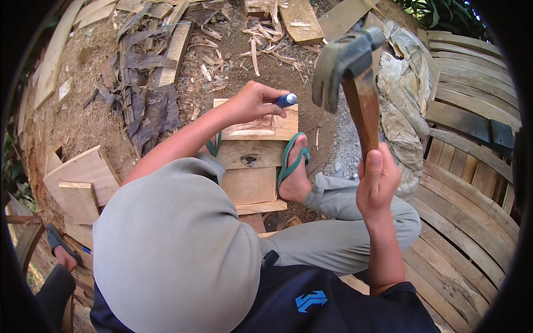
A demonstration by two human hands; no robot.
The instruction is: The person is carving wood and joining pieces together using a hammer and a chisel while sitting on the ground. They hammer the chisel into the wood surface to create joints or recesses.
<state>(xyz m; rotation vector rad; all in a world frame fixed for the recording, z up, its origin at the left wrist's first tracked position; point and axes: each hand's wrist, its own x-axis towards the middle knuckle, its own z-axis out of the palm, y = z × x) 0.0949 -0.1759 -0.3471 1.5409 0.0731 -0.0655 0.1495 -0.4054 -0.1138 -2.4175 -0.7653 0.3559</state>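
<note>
My right hand [378, 180] grips the brown wooden handle of a claw hammer [360, 94], raised in the air to the right of the work. My left hand [256, 104] is closed round a blue-handled chisel [286, 100] with a pale metal cap. Its blade is hidden behind my fingers. Below it lies a light wooden board [282, 127] with a rough, splintered patch on its surface. The hammer head is well apart from the chisel. My feet [295, 172] in green flip-flops flank the board, the left one mostly hidden by my knee.
A wooden block with a dark knot [250, 155] lies nearer me. Wood chips [272, 47] and planks [300, 22] litter the dirt beyond. Curved slats [466, 222] and a crumpled sack [405, 100] are at right. Board offcuts [83, 183] and another person's foot [65, 258] are at left.
</note>
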